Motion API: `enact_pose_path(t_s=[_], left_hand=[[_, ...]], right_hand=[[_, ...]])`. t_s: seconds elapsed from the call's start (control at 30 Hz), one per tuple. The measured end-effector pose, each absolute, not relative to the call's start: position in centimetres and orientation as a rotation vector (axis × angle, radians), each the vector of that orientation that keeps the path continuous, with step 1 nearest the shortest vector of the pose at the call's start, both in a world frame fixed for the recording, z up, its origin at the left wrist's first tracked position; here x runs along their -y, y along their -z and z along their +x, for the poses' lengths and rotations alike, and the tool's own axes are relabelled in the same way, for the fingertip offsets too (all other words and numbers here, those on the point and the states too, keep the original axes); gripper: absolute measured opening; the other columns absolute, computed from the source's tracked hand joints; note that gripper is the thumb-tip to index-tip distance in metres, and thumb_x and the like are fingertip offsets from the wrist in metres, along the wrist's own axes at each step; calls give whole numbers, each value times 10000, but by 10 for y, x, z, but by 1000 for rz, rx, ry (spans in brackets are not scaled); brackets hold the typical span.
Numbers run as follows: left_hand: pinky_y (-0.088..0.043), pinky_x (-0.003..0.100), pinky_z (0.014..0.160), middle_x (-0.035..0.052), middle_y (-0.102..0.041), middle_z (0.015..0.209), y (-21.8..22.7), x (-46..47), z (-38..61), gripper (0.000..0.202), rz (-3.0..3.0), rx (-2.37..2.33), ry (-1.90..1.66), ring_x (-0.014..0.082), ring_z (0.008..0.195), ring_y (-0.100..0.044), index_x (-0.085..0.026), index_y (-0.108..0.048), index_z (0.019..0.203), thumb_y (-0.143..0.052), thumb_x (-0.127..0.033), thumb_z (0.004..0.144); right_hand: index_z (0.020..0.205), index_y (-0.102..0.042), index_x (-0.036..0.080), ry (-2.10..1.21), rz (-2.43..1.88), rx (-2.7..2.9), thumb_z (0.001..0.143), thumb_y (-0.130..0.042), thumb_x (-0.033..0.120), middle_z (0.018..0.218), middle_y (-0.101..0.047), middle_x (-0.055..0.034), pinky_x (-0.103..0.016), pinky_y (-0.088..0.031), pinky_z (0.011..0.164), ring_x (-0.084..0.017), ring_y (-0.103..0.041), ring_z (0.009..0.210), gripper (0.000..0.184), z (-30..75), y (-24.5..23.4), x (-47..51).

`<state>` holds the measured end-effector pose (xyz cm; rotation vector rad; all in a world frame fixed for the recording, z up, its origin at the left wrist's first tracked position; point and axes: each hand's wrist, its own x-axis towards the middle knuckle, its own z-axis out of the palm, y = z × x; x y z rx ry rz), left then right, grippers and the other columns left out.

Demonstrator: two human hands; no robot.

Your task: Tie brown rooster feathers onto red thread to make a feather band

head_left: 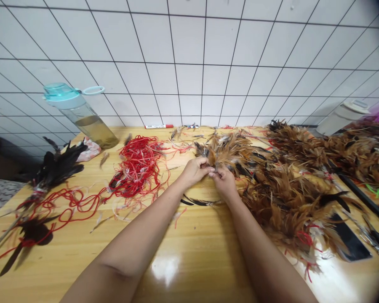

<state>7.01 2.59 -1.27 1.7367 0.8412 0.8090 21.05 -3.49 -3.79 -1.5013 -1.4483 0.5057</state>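
Observation:
Both of my hands meet at the middle of a wooden table [183,252]. My left hand [194,169] is closed, pinching the base of a tuft of brown feathers [227,151]. My right hand [222,181] is closed too, its fingertips touching the same tuft right next to the left fingers. A long heap of brown and black feathers [287,198] spreads to the right of my hands. A tangle of red string [137,166] lies to the left. A few dark loose feathers [197,202] lie just under my wrists.
A plastic water bottle [82,113] with a teal lid stands at the back left by the tiled wall. A bunch of black feathers [58,166] on a stick lies at the left. A red marker [159,126] lies by the wall. A dark flat object [350,237] lies at the right.

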Motion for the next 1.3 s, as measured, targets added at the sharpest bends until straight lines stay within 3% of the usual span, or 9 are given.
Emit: enact_pose_path(t_s=[0.23, 0.43, 0.57, 0.8, 1.03, 1.3], left_hand=[[-324, 191, 552, -34, -546, 631, 8, -20, 71, 376, 1262, -695, -742, 54, 556, -447, -118, -599, 749, -807, -392, 598], [-354, 207, 577, 13, -615, 654, 8, -20, 69, 421, 1154, -589, -698, 65, 575, -512, -92, -634, 740, -848, -417, 581], [-370, 220, 599, 19, -622, 630, 9, -20, 68, 411, 1132, -557, -677, 80, 591, -541, -95, -611, 683, -849, -417, 589], [-364, 219, 600, -7, -589, 604, 11, -21, 65, 461, 1169, -591, -658, 73, 578, -527, -105, -593, 675, -861, -458, 550], [-366, 223, 620, 19, -617, 648, 10, -22, 62, 431, 1284, -542, -582, 76, 610, -526, -87, -630, 692, -810, -475, 632], [-402, 221, 625, 19, -635, 624, 11, -20, 68, 422, 1165, -541, -637, 81, 597, -551, -84, -664, 723, -858, -427, 572]], right_hand=[[641, -637, 199, -630, -1423, 1369, 737, -602, 313, 732, -619, -42, -325, -450, 739, -183, -545, 740, 153, 216, 45, 31], [696, -641, 194, -992, -1198, 1259, 760, -643, 451, 774, -644, -31, -350, -453, 853, -181, -562, 802, 265, 218, 43, 33], [676, -620, 188, -1156, -1134, 1218, 717, -691, 519, 736, -617, -16, -339, -445, 837, -166, -546, 775, 341, 217, 37, 38], [605, -587, 186, -1128, -1190, 1252, 684, -718, 495, 683, -564, -2, -299, -422, 748, -144, -489, 711, 346, 218, 33, 39], [641, -611, 179, -1233, -1109, 1241, 692, -735, 471, 705, -579, 0, -314, -420, 804, -147, -517, 745, 321, 221, 33, 41], [664, -671, 176, -1196, -1106, 1207, 682, -737, 525, 738, -593, -9, -302, -409, 797, -145, -524, 760, 356, 219, 21, 43]])
